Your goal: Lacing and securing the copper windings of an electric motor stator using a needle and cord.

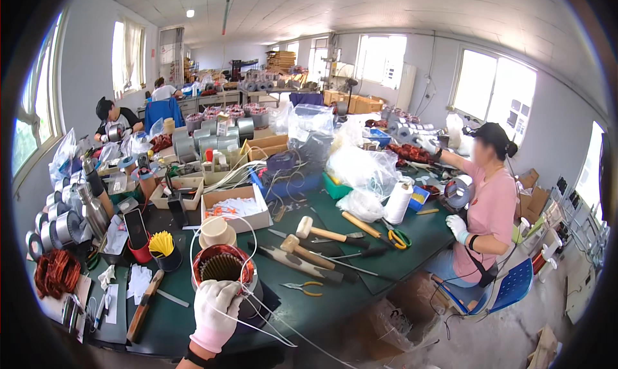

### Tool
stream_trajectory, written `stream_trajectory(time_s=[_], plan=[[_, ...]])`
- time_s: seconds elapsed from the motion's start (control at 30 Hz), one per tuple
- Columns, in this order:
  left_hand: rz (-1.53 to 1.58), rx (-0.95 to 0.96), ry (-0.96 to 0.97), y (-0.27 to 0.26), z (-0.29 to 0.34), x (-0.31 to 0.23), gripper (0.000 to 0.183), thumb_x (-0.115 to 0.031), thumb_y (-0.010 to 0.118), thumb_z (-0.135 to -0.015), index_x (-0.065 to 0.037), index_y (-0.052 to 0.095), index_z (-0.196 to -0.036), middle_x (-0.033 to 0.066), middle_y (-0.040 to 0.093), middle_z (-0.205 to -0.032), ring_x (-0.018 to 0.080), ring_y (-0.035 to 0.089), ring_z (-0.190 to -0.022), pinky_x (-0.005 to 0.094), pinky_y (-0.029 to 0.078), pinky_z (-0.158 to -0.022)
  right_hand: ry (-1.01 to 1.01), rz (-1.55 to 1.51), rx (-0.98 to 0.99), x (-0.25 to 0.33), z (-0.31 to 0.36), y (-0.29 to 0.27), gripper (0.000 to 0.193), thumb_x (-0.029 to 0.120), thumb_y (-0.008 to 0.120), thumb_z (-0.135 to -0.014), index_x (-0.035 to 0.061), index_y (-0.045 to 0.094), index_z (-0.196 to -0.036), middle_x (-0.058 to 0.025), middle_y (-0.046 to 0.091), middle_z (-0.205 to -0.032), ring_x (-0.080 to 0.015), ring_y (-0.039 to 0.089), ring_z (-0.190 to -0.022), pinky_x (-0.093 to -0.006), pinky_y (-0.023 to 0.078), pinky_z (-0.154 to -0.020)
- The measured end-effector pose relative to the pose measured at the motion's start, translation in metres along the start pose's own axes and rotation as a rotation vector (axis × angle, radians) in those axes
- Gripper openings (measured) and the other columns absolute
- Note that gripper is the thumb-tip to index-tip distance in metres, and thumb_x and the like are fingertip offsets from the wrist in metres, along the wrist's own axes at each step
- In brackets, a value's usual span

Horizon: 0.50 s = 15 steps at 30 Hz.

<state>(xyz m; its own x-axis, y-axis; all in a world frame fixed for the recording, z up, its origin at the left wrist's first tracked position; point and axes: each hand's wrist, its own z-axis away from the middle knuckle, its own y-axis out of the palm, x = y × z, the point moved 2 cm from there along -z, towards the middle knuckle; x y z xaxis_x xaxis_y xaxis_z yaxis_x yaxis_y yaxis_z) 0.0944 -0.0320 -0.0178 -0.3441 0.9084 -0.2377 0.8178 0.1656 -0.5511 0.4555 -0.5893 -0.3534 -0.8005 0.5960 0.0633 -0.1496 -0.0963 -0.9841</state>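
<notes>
My left hand [215,314], in a white glove with a dark band at the wrist, is closed on the near rim of a motor stator [223,253]. The stator stands on the green bench with its bore tilted up, showing a slotted core inside copper-coloured windings. White cord [270,327] loops round the windings, passes beside my fingertips and trails off at the lower right. Whether my fingers also pinch the cord is hard to see. Just behind the stator is a cream-coloured spool [217,232]. My right hand is out of view.
Right of the stator lie pliers [302,288], mallets [302,227] and scissors [399,239]. An open carton [237,208] of paper slips stands behind. At left are a cup of yellow strips [166,252] and copper coils [56,272]. A co-worker [483,214] sits at right.
</notes>
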Motion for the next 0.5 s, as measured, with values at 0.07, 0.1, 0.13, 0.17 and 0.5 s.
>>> stream_trajectory(time_s=[0.07,0.1,0.13,0.17,0.5], plan=[[-0.045,-0.006,-0.021,-0.013,0.006,-0.001,0.031,-0.004,0.083,-0.077,-0.007,0.072,-0.106,0.0084,0.072,-0.099,0.0335,0.067,-0.094,0.0458,0.052,-0.089,-0.170,-0.372,-0.253,0.153,-0.104,-0.102,0.026,0.021,0.059,-0.104,0.0062,0.078,-0.112,-0.0205,0.078,-0.103,-0.0386,0.075,-0.094,-0.0453,0.061,-0.085],[0.019,-0.005,-0.022,-0.008,-0.001,-0.006,0.030,-0.004,0.083,-0.078,-0.007,0.072,-0.106,0.0085,0.072,-0.098,0.0331,0.067,-0.093,0.0459,0.051,-0.088,-0.372,-0.563,-0.589,0.216,-0.123,-0.152,0.024,0.018,0.059,-0.105,0.0040,0.078,-0.112,-0.0204,0.077,-0.100,-0.0389,0.075,-0.090,-0.0481,0.060,-0.080],[0.036,0.010,-0.022,-0.003,-0.002,-0.006,0.027,-0.005,0.083,-0.080,-0.007,0.073,-0.105,0.0087,0.071,-0.097,0.0327,0.066,-0.092,0.0457,0.051,-0.085,-0.411,-0.717,-0.584,0.276,-0.143,-0.191,0.026,0.019,0.059,-0.106,0.0035,0.075,-0.119,-0.0206,0.077,-0.102,-0.0391,0.075,-0.092,-0.0494,0.059,-0.081],[0.031,0.009,-0.024,-0.004,-0.001,-0.007,0.027,-0.005,0.083,-0.080,-0.007,0.073,-0.105,0.0087,0.071,-0.097,0.0327,0.066,-0.092,0.0457,0.051,-0.085,-0.536,-0.528,-0.500,0.330,-0.148,-0.247,0.029,0.014,0.057,-0.108,-0.0084,0.072,-0.116,-0.0211,0.078,-0.115,-0.0365,0.077,-0.097,-0.0436,0.064,-0.089],[0.051,0.019,-0.036,-0.018,0.003,-0.007,0.023,-0.005,0.081,-0.080,-0.006,0.076,-0.103,0.0100,0.072,-0.098,0.0333,0.067,-0.095,0.0460,0.051,-0.088,-0.394,-0.725,-0.122,0.202,-0.074,-0.164,0.022,0.020,0.060,-0.105,0.0032,0.072,-0.111,-0.0207,0.074,-0.096,-0.0441,0.071,-0.086,-0.0498,0.056,-0.075]])
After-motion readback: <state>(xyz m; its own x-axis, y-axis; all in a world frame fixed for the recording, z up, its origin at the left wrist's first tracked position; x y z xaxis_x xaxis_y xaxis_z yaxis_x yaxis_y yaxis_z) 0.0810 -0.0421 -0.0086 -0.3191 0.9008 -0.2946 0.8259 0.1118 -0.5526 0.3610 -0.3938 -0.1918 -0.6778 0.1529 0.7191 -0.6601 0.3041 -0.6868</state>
